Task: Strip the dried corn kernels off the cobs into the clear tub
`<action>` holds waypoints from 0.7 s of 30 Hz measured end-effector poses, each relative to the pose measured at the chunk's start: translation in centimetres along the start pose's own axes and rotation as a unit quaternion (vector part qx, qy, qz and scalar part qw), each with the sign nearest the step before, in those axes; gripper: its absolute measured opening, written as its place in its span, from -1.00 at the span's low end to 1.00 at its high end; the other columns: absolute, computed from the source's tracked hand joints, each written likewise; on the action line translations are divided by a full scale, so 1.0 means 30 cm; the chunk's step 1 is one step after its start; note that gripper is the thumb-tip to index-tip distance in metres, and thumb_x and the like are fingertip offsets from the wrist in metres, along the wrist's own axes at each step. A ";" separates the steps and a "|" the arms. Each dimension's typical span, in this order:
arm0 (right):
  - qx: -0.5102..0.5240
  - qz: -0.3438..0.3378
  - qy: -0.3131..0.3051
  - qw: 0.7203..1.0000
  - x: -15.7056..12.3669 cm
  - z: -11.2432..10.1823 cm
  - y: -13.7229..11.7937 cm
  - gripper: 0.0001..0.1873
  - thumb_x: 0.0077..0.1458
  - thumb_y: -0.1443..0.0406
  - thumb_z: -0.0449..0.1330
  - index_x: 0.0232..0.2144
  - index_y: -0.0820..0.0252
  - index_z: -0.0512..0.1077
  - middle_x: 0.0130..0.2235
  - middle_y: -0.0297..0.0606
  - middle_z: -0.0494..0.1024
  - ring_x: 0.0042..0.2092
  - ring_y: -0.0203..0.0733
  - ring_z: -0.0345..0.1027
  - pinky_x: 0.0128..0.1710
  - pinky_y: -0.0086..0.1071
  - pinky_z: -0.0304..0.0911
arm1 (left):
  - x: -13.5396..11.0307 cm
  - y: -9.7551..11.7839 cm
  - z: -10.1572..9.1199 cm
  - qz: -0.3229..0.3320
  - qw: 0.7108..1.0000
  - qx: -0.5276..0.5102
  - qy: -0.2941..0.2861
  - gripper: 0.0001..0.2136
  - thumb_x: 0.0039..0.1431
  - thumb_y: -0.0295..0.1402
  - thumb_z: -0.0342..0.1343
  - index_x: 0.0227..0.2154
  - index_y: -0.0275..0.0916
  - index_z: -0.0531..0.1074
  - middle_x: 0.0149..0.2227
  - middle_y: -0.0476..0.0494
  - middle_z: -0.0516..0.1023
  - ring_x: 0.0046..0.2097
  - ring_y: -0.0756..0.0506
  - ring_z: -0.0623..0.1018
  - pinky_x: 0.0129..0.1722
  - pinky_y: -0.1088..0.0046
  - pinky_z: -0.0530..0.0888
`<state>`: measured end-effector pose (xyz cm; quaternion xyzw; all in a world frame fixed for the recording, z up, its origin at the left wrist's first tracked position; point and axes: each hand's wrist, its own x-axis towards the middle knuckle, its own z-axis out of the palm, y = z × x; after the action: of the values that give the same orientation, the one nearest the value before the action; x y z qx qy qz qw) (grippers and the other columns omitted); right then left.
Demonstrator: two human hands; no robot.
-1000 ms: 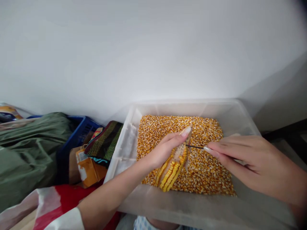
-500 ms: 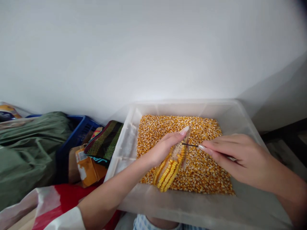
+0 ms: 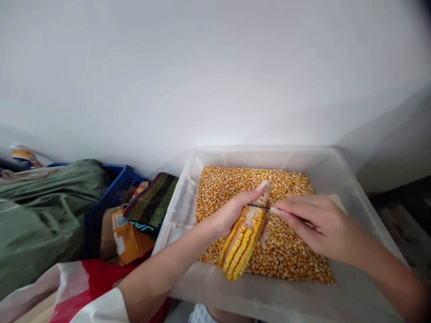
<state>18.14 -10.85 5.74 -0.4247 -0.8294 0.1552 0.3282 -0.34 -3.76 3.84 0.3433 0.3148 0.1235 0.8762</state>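
My left hand [image 3: 235,210] is closed round the upper part of an ear of corn [image 3: 239,246], thumb along the top. Its upper end is bare cob, while rows of yellow kernels cover the lower part. Between the fingertips of my right hand [image 3: 313,224] is a thin dark rod [image 3: 258,206], which lies across the bare cob; its full length and tip are hard to make out. Beneath both hands, loose corn kernels [image 3: 286,251] cover much of the floor of a translucent plastic bin [image 3: 269,291].
Left of the bin lie a black-and-yellow mesh pouch [image 3: 153,199] and an orange box [image 3: 129,240]. A blue crate [image 3: 97,197] stands beyond, with green fabric [image 3: 50,211] over it. Red and white plastic [image 3: 81,282] is by my left forearm. A pale wall [image 3: 215,72] rises behind.
My right hand has moved left, bringing the dark rod further across the cob. The whole view has shifted slightly. My left hand keeps its hold on the ear.
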 end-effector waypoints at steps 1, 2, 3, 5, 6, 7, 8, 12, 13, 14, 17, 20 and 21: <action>-0.007 0.002 0.015 1.000 -0.001 -0.004 0.001 -0.82 0.11 0.38 0.04 -0.24 0.18 0.39 -0.37 -0.27 0.50 -0.39 -0.33 0.35 -0.41 -0.48 0.24 | 0.001 0.006 -0.005 -0.005 1.000 -0.017 0.001 -0.61 0.02 -0.01 -0.02 -0.45 -0.31 0.38 -0.59 -0.10 0.42 -0.58 -0.02 0.41 -0.56 0.44 0.38; -0.016 0.003 0.031 0.999 -0.003 -0.011 0.002 -0.82 0.09 0.38 0.05 -0.24 0.17 0.40 -0.35 -0.27 0.51 -0.38 -0.31 0.37 -0.41 -0.48 0.25 | 0.002 0.012 -0.009 0.001 0.999 -0.032 0.002 -0.60 0.02 0.00 -0.04 -0.43 -0.30 0.38 -0.59 -0.10 0.42 -0.58 -0.03 0.41 -0.56 0.43 0.39; -0.024 0.003 0.043 0.999 -0.005 -0.017 0.003 -0.81 0.08 0.39 0.06 -0.24 0.15 0.40 -0.33 -0.28 0.52 -0.37 -0.30 0.38 -0.41 -0.47 0.27 | 0.001 0.018 -0.014 0.013 0.999 -0.041 0.003 -0.60 0.02 0.00 -0.04 -0.41 -0.30 0.37 -0.59 -0.10 0.42 -0.58 -0.03 0.42 -0.56 0.42 0.40; -0.039 0.005 0.056 0.998 -0.007 -0.028 0.004 -0.79 0.07 0.38 0.07 -0.22 0.13 0.40 -0.30 -0.28 0.52 -0.34 -0.27 0.40 -0.39 -0.46 0.30 | -0.001 0.025 -0.020 0.029 0.998 -0.046 -0.002 -0.61 0.03 0.00 -0.05 -0.40 -0.29 0.37 -0.58 -0.09 0.43 -0.59 -0.03 0.42 -0.56 0.41 0.40; -0.042 0.008 0.055 0.998 -0.008 -0.031 0.005 -0.78 0.07 0.38 0.07 -0.21 0.13 0.40 -0.29 -0.28 0.52 -0.34 -0.27 0.41 -0.38 -0.45 0.31 | -0.003 0.026 -0.022 0.033 0.998 -0.045 -0.005 -0.61 0.04 -0.01 -0.06 -0.40 -0.29 0.37 -0.59 -0.09 0.43 -0.60 -0.03 0.42 -0.57 0.41 0.40; -0.043 0.012 0.054 0.998 -0.008 -0.032 0.005 -0.78 0.07 0.38 0.07 -0.20 0.13 0.41 -0.28 -0.28 0.52 -0.34 -0.28 0.41 -0.38 -0.45 0.32 | -0.004 0.026 -0.023 0.036 0.998 -0.043 -0.006 -0.61 0.04 -0.01 -0.06 -0.42 -0.29 0.38 -0.59 -0.09 0.43 -0.60 -0.03 0.42 -0.57 0.42 0.40; -0.042 0.015 0.055 0.998 -0.008 -0.032 0.006 -0.78 0.07 0.38 0.07 -0.20 0.14 0.41 -0.28 -0.28 0.52 -0.34 -0.29 0.41 -0.37 -0.46 0.32 | -0.005 0.025 -0.024 0.037 0.998 -0.040 -0.006 -0.61 0.04 -0.01 -0.06 -0.43 -0.29 0.38 -0.59 -0.09 0.43 -0.60 -0.03 0.41 -0.57 0.42 0.39; -0.040 0.014 0.048 0.998 -0.013 -0.031 0.006 -0.78 0.08 0.38 0.07 -0.20 0.14 0.41 -0.29 -0.29 0.52 -0.34 -0.30 0.41 -0.37 -0.46 0.32 | -0.004 0.022 -0.020 0.046 0.998 -0.032 0.019 -0.62 0.02 -0.02 -0.01 -0.41 -0.31 0.39 -0.59 -0.10 0.44 -0.58 -0.01 0.41 -0.54 0.47 0.37; -0.041 0.015 0.045 0.998 -0.014 -0.032 0.005 -0.78 0.08 0.38 0.07 -0.21 0.14 0.41 -0.29 -0.29 0.52 -0.34 -0.30 0.41 -0.37 -0.47 0.31 | -0.003 0.022 -0.019 0.047 0.998 -0.029 0.026 -0.62 0.02 -0.03 0.00 -0.40 -0.31 0.39 -0.58 -0.10 0.44 -0.57 0.00 0.41 -0.54 0.48 0.36; -0.042 0.017 0.042 0.998 -0.015 -0.032 0.004 -0.79 0.08 0.39 0.07 -0.22 0.14 0.42 -0.30 -0.29 0.52 -0.35 -0.30 0.40 -0.38 -0.47 0.31 | -0.002 0.023 -0.017 0.046 0.998 -0.027 0.030 -0.62 0.01 -0.03 0.01 -0.39 -0.31 0.39 -0.58 -0.10 0.44 -0.57 0.00 0.40 -0.54 0.49 0.36; -0.040 0.024 0.036 0.998 -0.017 -0.035 0.000 -0.80 0.08 0.39 0.07 -0.23 0.15 0.42 -0.33 -0.29 0.51 -0.37 -0.31 0.39 -0.41 -0.48 0.29 | -0.001 0.025 -0.015 0.043 0.998 -0.023 0.031 -0.62 -0.01 -0.01 0.02 -0.42 -0.30 0.38 -0.58 -0.10 0.43 -0.57 0.00 0.40 -0.54 0.48 0.36; -0.038 0.027 0.027 0.999 -0.017 -0.037 0.000 -0.81 0.08 0.38 0.07 -0.24 0.16 0.42 -0.35 -0.29 0.51 -0.40 -0.32 0.38 -0.44 -0.48 0.27 | -0.001 0.026 -0.010 0.065 0.997 -0.014 0.036 -0.64 0.00 -0.05 0.03 -0.44 -0.31 0.38 -0.59 -0.10 0.43 -0.57 0.01 0.39 -0.51 0.49 0.34; -0.040 0.027 0.022 0.999 -0.018 -0.037 0.001 -0.81 0.09 0.38 0.06 -0.24 0.16 0.42 -0.36 -0.29 0.51 -0.41 -0.32 0.37 -0.44 -0.48 0.27 | -0.001 0.025 -0.008 0.076 0.996 -0.008 0.039 -0.65 0.01 -0.06 0.03 -0.45 -0.32 0.39 -0.59 -0.09 0.43 -0.56 0.01 0.39 -0.51 0.49 0.34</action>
<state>19.15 -11.29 6.32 -0.4628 -0.8160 0.1210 0.3245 -0.52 -3.10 4.25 0.3543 0.3211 0.2057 0.8538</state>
